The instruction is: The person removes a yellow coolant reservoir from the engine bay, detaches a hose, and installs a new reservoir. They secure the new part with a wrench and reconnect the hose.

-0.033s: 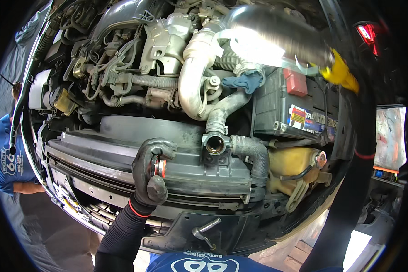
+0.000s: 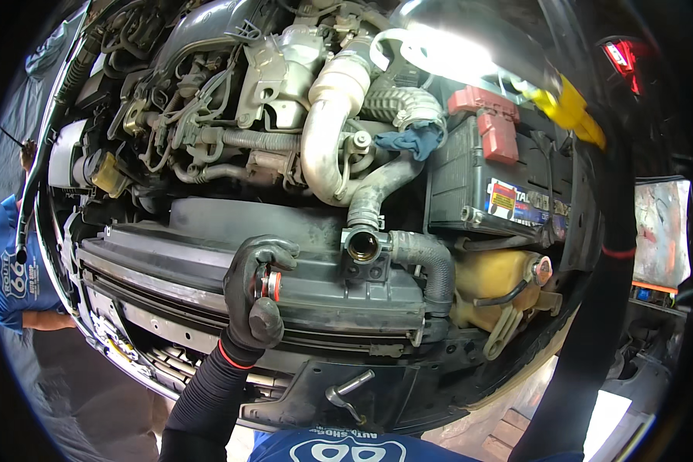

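Observation:
In my left hand [image 2: 252, 296], gloved in black, the curled fingers hold a small radiator cap [image 2: 271, 286] with an orange-red ring and metal face. To its right the open filler neck [image 2: 363, 245] has a dark, wet-looking inside. My right arm stretches up the right side. My right hand [image 2: 617, 165], in a dark glove, is at the yellow handle [image 2: 574, 112] of a lit work lamp [image 2: 462, 58]; its fingers are mostly lost in shadow. The lamp's light falls over the engine near the blue rag [image 2: 412, 140] tucked by the hoses.
A black battery [image 2: 485, 181] with a red terminal cover [image 2: 497, 127] is beside a yellowed coolant tank [image 2: 493, 289]. A ratchet [image 2: 350, 393] lies on the front panel [image 2: 316, 381]. Another person in a blue shirt [image 2: 23, 269] stands at the far left.
The work lamp has swung up and away, uncovering more of the ribbed hose and the red terminal cover. My left hand with the cap keeps its place.

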Motion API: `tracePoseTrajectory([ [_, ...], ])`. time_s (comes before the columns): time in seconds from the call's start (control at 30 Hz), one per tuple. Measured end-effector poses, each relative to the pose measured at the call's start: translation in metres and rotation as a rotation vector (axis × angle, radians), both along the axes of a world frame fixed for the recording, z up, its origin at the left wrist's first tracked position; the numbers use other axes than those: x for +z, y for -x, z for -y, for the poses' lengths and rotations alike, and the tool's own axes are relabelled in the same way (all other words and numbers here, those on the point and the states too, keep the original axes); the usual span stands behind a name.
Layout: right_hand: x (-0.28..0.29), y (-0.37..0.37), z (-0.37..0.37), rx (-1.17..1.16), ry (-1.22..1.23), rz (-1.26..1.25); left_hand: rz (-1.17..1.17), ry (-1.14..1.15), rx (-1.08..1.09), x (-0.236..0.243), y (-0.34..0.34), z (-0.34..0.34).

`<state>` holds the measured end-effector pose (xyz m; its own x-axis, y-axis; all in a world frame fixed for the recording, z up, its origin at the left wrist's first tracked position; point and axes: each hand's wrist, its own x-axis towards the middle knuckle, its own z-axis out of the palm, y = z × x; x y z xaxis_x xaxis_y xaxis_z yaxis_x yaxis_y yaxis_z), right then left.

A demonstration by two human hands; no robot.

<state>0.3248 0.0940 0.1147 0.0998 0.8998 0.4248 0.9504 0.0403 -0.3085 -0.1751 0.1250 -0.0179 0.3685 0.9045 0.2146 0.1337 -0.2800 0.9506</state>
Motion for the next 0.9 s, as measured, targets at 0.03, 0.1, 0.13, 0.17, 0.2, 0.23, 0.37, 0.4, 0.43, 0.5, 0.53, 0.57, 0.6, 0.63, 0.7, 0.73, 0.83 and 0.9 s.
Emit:
tracePoseTrajectory([
  [0.03,-0.006,-0.017,-0.011,0.017,-0.022,-0.005,-0.003,-0.012,-0.001,0.001,-0.001,-0.001],
  [0.1,-0.018,-0.050,-0.026,-0.002,-0.027,0.017,0.000,-0.065,-0.007,0.002,-0.002,-0.003],
  [0.13,-0.023,-0.065,-0.034,-0.041,-0.020,0.048,-0.010,-0.087,-0.015,0.001,-0.003,-0.006],
  [0.17,-0.029,-0.075,-0.039,-0.101,0.001,0.073,-0.017,-0.105,-0.021,0.000,-0.004,-0.006],
  [0.2,-0.034,-0.082,-0.044,-0.079,0.021,-0.017,-0.025,-0.122,-0.026,-0.001,-0.004,-0.007],
  [0.23,-0.039,-0.086,-0.048,-0.079,0.044,-0.109,-0.006,-0.148,-0.041,-0.002,-0.004,-0.008],
  [0.37,-0.049,-0.083,-0.066,-0.084,0.114,-0.179,0.023,-0.101,-0.020,-0.007,-0.003,-0.007],
  [0.4,-0.049,-0.081,-0.070,-0.093,0.134,-0.216,0.026,-0.116,-0.019,-0.008,-0.003,-0.006],
  [0.43,-0.049,-0.079,-0.075,-0.095,0.151,-0.183,0.018,-0.119,-0.020,-0.009,-0.003,-0.007],
  [0.5,-0.045,-0.076,-0.082,-0.074,0.188,-0.150,0.009,-0.113,-0.023,-0.008,-0.004,-0.007],
  [0.53,-0.043,-0.074,-0.086,-0.108,0.228,-0.139,0.012,-0.120,-0.024,-0.008,-0.004,-0.007],
  [0.57,-0.041,-0.072,-0.088,-0.083,0.240,-0.144,0.015,-0.129,-0.025,-0.007,-0.005,-0.008],
  [0.6,-0.040,-0.070,-0.091,-0.097,0.271,-0.153,0.006,-0.128,-0.022,-0.007,-0.005,-0.008],
  [0.63,-0.039,-0.066,-0.093,-0.091,0.299,-0.168,-0.017,-0.153,-0.019,-0.007,-0.005,-0.009],
  [0.7,-0.042,-0.058,-0.095,-0.093,0.313,-0.120,-0.034,-0.188,-0.014,-0.007,-0.005,-0.008],
  [0.73,-0.045,-0.053,-0.096,-0.088,0.312,-0.123,-0.046,-0.205,-0.011,-0.008,-0.004,-0.007],
  [0.83,-0.059,-0.043,-0.093,-0.162,0.253,-0.091,-0.054,-0.247,0.013,-0.011,-0.004,-0.005],
  [0.9,-0.067,-0.042,-0.092,-0.131,0.192,0.068,-0.071,-0.231,0.042,-0.011,-0.005,-0.003],
])
